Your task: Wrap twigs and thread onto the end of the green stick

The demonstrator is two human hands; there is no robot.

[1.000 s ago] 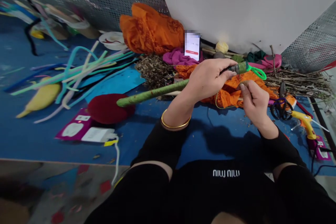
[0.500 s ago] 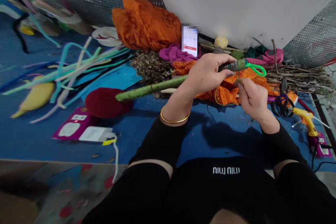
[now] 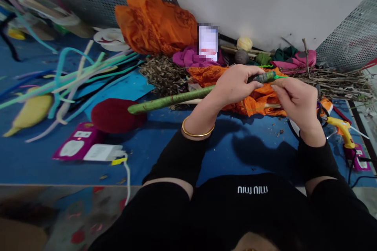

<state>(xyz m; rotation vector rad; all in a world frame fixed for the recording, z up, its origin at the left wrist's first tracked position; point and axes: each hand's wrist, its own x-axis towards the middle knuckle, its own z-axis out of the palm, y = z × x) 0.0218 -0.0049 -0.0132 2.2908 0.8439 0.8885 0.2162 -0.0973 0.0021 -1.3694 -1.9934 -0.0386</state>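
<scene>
My left hand [image 3: 232, 86] is closed round a long green-wrapped stick [image 3: 173, 99], near its right end. Dark grey-green thread [image 3: 265, 77] is wound about that end, and a bit of bright green pipe cleaner shows beyond it. My right hand [image 3: 297, 100] pinches at the tip of the stick, its thumb and forefinger closed on a thin green thread mostly hidden by the fingers. The stick's other end reaches left over a dark red round pad [image 3: 116, 119].
Pipe cleaners [image 3: 76, 74] and a yellow banana-shaped piece [image 3: 31, 113] lie left. Behind are orange cloth [image 3: 156, 23], a phone [image 3: 207, 42], dry twigs [image 3: 338, 80] and a yarn ball [image 3: 244, 43]. At right lies a yellow glue gun [image 3: 341, 127]; a purple box [image 3: 78, 141] sits front left.
My right hand has moved up and right, from below the stick to its tip, now covering much of the bright green loop. My left hand keeps its hold on the stick.
</scene>
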